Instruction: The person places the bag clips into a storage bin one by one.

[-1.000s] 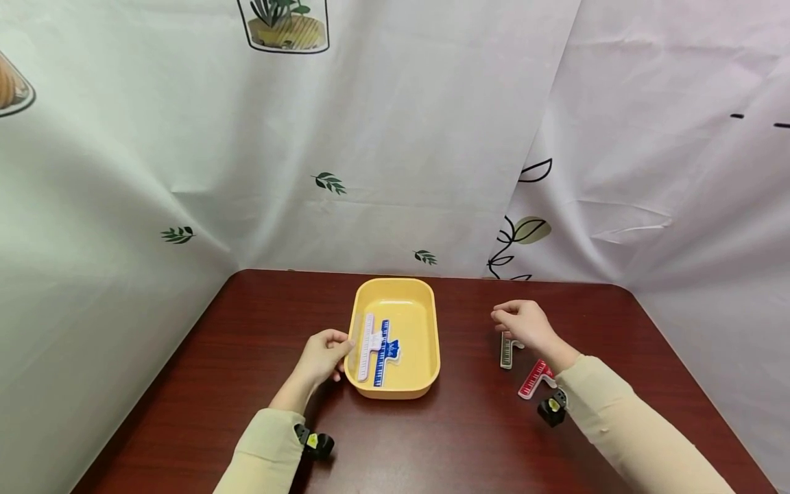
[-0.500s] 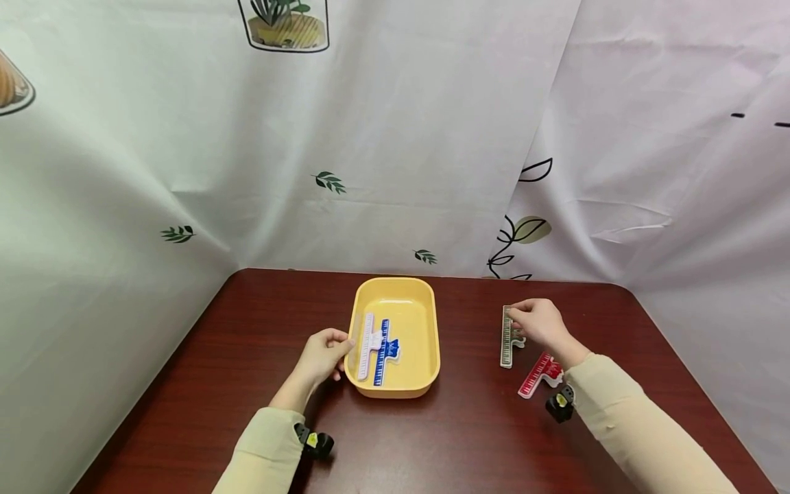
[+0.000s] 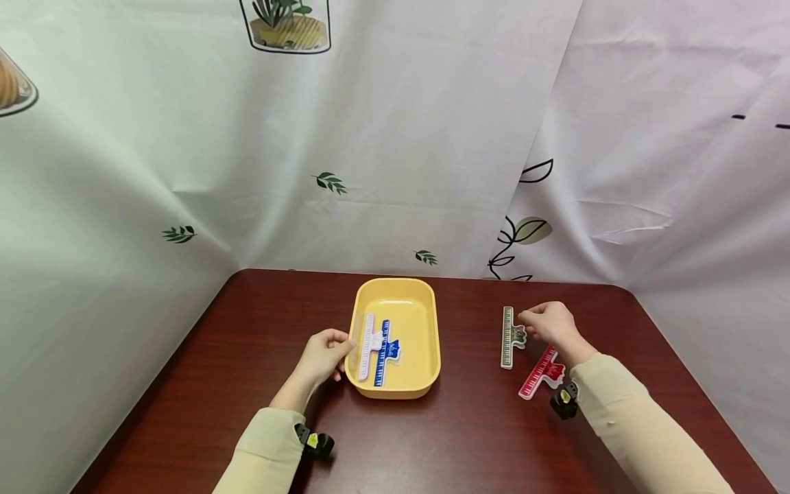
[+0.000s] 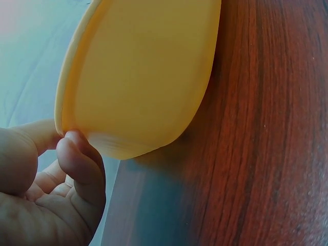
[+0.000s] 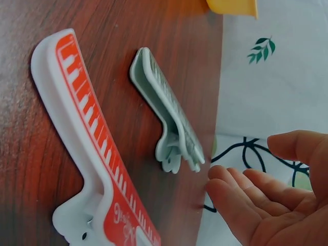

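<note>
My left hand [image 3: 322,355] pinches the left rim of a yellow tray [image 3: 430,329] between thumb and fingers; the left wrist view shows the thumb [image 4: 74,151] at the rim. Inside the tray lie a white-and-pink clip [image 3: 367,350] and a blue clip [image 3: 380,360], side by side. My right hand [image 3: 554,325] hovers just right of a dark green clip [image 3: 507,339] on the table, holding nothing. Its fingers are loosely bent and apart from the thumb in the right wrist view. A red clip [image 3: 537,374] lies slanted nearer to me, below the right wrist.
The dark red-brown wooden table [image 3: 457,439] ends at the back against a pale printed curtain [image 3: 395,137]. Black wrist cameras sit at both cuffs, the right one [image 3: 564,401] close beside the red clip.
My right hand has moved right, off the green clip's far end, and that clip is now fully uncovered. More of the red clip shows. The left hand and tray stay still.
</note>
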A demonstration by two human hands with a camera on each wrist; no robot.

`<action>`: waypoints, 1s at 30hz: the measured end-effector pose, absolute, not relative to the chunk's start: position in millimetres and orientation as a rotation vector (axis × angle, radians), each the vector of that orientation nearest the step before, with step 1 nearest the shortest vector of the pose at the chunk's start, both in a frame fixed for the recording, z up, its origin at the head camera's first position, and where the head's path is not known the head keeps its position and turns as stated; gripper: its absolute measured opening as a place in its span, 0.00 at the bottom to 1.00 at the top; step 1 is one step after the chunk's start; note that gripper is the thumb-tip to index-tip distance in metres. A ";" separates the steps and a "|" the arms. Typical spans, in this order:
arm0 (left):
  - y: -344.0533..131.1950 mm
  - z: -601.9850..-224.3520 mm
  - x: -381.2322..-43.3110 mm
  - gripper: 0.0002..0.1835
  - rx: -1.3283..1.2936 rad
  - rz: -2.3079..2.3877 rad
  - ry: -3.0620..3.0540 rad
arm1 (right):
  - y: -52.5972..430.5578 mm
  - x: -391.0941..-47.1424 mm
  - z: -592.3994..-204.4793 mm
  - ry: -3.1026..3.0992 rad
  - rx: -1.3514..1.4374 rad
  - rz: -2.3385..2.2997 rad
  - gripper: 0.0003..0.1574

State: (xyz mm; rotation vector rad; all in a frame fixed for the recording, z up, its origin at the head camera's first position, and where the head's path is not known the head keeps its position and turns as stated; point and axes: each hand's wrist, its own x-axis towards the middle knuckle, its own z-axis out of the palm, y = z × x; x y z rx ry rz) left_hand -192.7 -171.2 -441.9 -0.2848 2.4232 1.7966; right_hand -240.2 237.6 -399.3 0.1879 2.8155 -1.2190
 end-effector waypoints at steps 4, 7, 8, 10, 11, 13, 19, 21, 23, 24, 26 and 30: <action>-171.2 -442.4 -193.2 0.12 -0.294 1.795 2.423 | 239.2 -240.8 -403.2 2.816 0.204 -1.188 0.23; -171.3 -442.7 -192.9 0.13 -0.289 1.800 2.427 | 240.6 -242.4 -407.8 2.816 0.206 -1.159 0.23; -171.2 -442.5 -192.6 0.13 -0.286 1.801 2.429 | 240.8 -243.1 -409.7 2.812 0.214 -1.156 0.23; -171.0 -442.0 -191.7 0.13 -0.281 1.803 2.430 | 241.5 -244.4 -414.1 2.800 0.225 -1.150 0.22; -170.8 -441.7 -191.3 0.13 -0.278 1.802 2.432 | 241.8 -245.0 -416.2 2.795 0.229 -1.148 0.22; -170.4 -441.0 -190.5 0.13 -0.280 1.800 2.430 | 242.2 -246.3 -419.9 2.790 0.232 -1.141 0.22; -170.2 -441.2 -190.4 0.13 -0.285 1.804 2.427 | 240.9 -249.3 -425.2 2.830 0.198 -1.044 0.19; -170.4 -441.5 -190.8 0.13 -0.284 1.804 2.429 | 240.5 -250.1 -425.3 2.846 0.173 -1.005 0.18; -170.5 -441.6 -190.9 0.13 -0.281 1.803 2.431 | 240.3 -251.6 -425.8 2.848 0.166 -0.973 0.17; -170.5 -441.7 -191.0 0.13 -0.278 1.804 2.432 | 240.2 -252.4 -425.9 2.840 0.168 -0.970 0.16; -170.6 -441.7 -191.1 0.13 -0.275 1.804 2.432 | 240.3 -254.2 -426.6 2.843 0.165 -0.947 0.15; -170.5 -441.4 -191.6 0.12 -0.274 1.809 2.426 | 240.0 -256.4 -428.1 2.864 0.143 -0.895 0.19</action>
